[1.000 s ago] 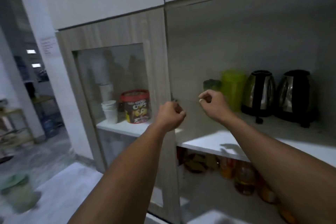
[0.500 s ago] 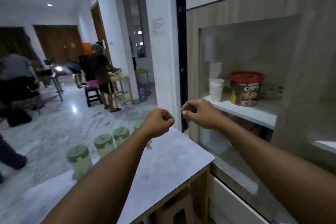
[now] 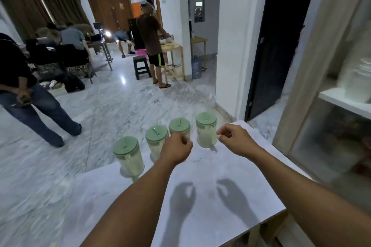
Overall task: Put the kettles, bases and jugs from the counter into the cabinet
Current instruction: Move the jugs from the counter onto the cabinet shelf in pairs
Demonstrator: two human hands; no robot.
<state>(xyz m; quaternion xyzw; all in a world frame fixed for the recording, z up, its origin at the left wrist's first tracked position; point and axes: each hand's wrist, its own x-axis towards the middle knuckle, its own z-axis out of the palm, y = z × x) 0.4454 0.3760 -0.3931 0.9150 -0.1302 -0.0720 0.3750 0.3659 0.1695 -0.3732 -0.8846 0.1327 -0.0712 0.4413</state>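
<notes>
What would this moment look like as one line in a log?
stage: reaching for jugs | left hand: closed, empty, over third jug | right hand: closed, empty, beside end jug | four jugs on counter

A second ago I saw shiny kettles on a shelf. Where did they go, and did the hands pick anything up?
The view swung left, from the cabinet shelf with the kettles to the counter, so the kettles are out of sight. Four green-lidded jugs now stand in a row at its far edge. The left hand and right hand went along, reaching toward the jugs. Both stayed loosely curled and empty; nothing was picked up or let go.
</notes>
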